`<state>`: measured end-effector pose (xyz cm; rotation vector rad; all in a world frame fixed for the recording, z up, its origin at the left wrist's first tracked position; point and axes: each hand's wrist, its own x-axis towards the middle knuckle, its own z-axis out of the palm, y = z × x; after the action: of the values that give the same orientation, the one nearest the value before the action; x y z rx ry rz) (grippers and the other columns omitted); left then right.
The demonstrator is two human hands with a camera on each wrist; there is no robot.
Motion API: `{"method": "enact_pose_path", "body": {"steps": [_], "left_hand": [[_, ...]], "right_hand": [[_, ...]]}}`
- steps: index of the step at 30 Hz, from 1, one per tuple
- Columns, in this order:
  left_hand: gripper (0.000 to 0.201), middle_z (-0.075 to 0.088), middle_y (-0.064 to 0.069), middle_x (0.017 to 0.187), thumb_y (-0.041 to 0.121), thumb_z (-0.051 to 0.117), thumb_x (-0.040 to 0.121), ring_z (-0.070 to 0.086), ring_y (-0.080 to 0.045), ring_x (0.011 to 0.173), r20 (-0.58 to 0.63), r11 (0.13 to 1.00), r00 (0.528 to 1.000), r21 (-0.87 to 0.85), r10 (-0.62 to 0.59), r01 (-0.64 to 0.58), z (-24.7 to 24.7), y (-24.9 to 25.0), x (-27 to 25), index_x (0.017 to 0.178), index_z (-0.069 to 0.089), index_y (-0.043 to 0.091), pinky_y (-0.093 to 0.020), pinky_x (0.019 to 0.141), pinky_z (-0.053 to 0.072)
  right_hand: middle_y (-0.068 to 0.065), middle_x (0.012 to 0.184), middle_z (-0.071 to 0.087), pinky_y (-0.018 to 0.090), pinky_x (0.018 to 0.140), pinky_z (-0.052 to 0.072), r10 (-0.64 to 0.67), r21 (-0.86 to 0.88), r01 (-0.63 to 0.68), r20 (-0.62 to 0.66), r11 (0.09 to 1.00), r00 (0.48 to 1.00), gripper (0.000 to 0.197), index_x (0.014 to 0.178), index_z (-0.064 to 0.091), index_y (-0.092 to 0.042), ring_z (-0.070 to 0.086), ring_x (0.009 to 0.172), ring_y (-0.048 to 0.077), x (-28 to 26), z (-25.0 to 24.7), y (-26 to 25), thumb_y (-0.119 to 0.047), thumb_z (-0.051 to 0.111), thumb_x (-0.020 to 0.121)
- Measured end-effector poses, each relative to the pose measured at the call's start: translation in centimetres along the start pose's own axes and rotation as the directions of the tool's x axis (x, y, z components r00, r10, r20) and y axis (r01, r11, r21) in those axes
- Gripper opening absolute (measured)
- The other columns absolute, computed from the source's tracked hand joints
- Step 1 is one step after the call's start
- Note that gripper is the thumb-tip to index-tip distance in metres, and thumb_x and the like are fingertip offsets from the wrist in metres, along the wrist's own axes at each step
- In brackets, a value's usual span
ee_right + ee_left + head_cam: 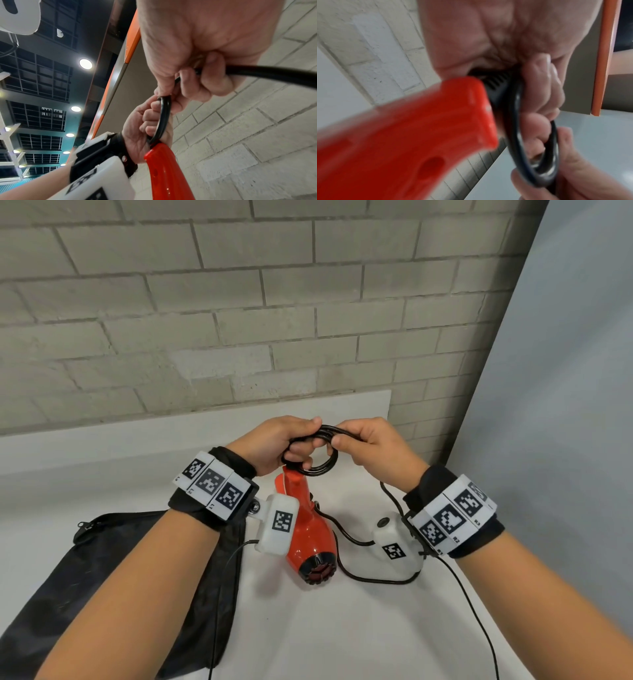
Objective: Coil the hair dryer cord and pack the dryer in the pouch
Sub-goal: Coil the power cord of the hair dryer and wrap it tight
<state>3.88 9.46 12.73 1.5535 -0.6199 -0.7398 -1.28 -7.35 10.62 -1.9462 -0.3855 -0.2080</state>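
A red hair dryer (308, 537) stands over the white table with its handle (402, 135) pointing up toward my hands. My left hand (274, 445) grips a small coil of the black cord (320, 455) just above the handle end, its fingers (539, 88) curled through the loops. My right hand (371, 446) pinches the same cord at the coil's right side, and a strand (274, 74) runs out from its fingers. The remaining cord (363, 542) trails loose on the table beside the dryer. A black zip pouch (102, 573) lies flat at the left, under my left forearm.
The white table (342, 635) ends at a grey brick wall (239, 320) behind my hands. A pale grey panel (565, 371) closes off the right side. Thin black wires from the wrist cameras hang down over the table's front.
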Motion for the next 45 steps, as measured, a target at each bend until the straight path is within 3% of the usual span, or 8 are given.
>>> {"method": "enact_pose_path", "body": {"steps": [6, 11, 18, 25, 32, 37, 41, 45], "left_hand": [[0.040, 0.032, 0.012, 0.037, 0.027, 0.026, 0.097, 0.029, -0.003, 0.032, -0.058, 0.988, 0.997, -0.144, 0.046, -0.054, 0.1, -0.5, 0.1, 0.068, 0.048, 0.010, -0.018, 0.051, 0.046], [0.037, 0.038, 0.011, 0.042, 0.025, 0.023, 0.098, 0.036, -0.003, 0.037, -0.133, 0.938, 0.984, -0.310, 0.118, -0.155, 0.1, -1.1, 0.5, 0.080, 0.051, 0.008, -0.019, 0.053, 0.049], [0.034, 0.059, 0.008, 0.062, 0.009, 0.022, 0.095, 0.053, -0.006, 0.055, -0.247, 0.880, 0.949, -0.382, 0.196, -0.282, -0.7, -1.6, 0.3, 0.103, 0.055, 0.003, -0.019, 0.068, 0.052], [0.024, 0.072, 0.013, 0.085, 0.007, 0.029, 0.097, 0.064, -0.001, 0.074, -0.275, 0.926, 0.902, -0.088, 0.332, -0.367, 0.1, -2.1, 0.2, 0.113, 0.048, 0.007, -0.017, 0.080, 0.052], [0.029, 0.061, 0.002, 0.090, 0.008, 0.025, 0.098, 0.062, 0.005, 0.072, -0.235, 0.944, 0.918, 0.166, 0.320, -0.287, 2.0, -1.6, 0.3, 0.113, 0.050, 0.001, -0.012, 0.076, 0.049], [0.069, 0.059, 0.006, 0.054, 0.040, 0.001, 0.096, 0.058, -0.004, 0.060, -0.157, 0.900, 0.952, 0.396, 0.264, -0.184, 2.5, -0.8, -0.5, 0.064, 0.061, 0.028, -0.018, 0.071, 0.046], [0.073, 0.036, 0.008, 0.043, 0.056, 0.002, 0.089, 0.040, -0.008, 0.045, 0.026, 0.973, 0.990, 0.182, 0.138, -0.141, 1.9, -1.1, -0.6, 0.087, 0.066, 0.020, -0.024, 0.070, 0.043], [0.064, 0.034, 0.012, 0.042, 0.034, 0.010, 0.097, 0.034, -0.006, 0.040, 0.002, 0.985, 0.985, -0.027, 0.170, -0.170, 1.1, -1.5, -0.2, 0.085, 0.068, 0.009, -0.016, 0.066, 0.048]], "right_hand": [[-0.018, 0.055, 0.054, 0.009, 0.054, 0.033, -0.016, -0.070, 0.005, -0.159, 0.998, 0.987, 0.023, 0.095, 0.058, -0.005, 0.048, 0.050, -0.003, -0.4, 1.8, 1.7, -0.009, 0.036, 0.097], [0.007, 0.093, 0.057, 0.038, 0.085, 0.048, 0.159, -0.413, -0.155, -0.025, 0.897, 0.987, 0.037, 0.127, 0.034, -0.006, 0.057, 0.087, 0.023, -1.2, 4.3, 2.6, -0.002, 0.035, 0.091], [0.015, 0.100, 0.063, 0.037, 0.067, 0.045, 0.224, -0.566, -0.124, 0.111, 0.815, 0.968, 0.034, 0.129, 0.031, -0.011, 0.060, 0.080, 0.032, -3.6, 7.0, 2.0, -0.021, 0.035, 0.096], [0.004, 0.097, 0.061, 0.028, 0.050, 0.030, -0.042, -0.880, 0.131, 0.126, 0.457, 0.991, 0.032, 0.115, 0.052, -0.014, 0.061, 0.063, 0.024, -5.0, 4.4, 0.4, -0.019, 0.061, 0.084], [-0.003, 0.077, 0.065, 0.020, 0.038, 0.031, -0.469, -0.947, 0.295, 0.204, 0.130, 0.860, 0.033, 0.090, 0.065, -0.022, 0.051, 0.047, 0.019, -3.2, 1.2, -1.8, -0.007, 0.074, 0.063], [0.001, 0.071, 0.064, 0.021, 0.040, 0.035, -0.531, -0.938, 0.262, 0.106, 0.228, 0.841, 0.017, 0.086, 0.064, -0.020, 0.055, 0.041, 0.024, -0.4, 0.1, -3.6, -0.025, 0.071, 0.072], [-0.001, 0.080, 0.068, 0.026, 0.048, 0.035, -0.403, -0.892, 0.263, 0.102, 0.367, 0.909, 0.028, 0.088, 0.067, -0.022, 0.065, 0.062, 0.023, 1.8, -1.0, -4.5, -0.042, 0.049, 0.082], [0.002, 0.103, 0.072, 0.031, 0.080, 0.047, -0.158, -0.608, 0.156, 0.052, 0.778, 0.986, 0.024, 0.106, 0.068, -0.017, 0.065, 0.094, 0.018, 2.1, -1.2, -1.9, -0.025, 0.050, 0.092]]}}
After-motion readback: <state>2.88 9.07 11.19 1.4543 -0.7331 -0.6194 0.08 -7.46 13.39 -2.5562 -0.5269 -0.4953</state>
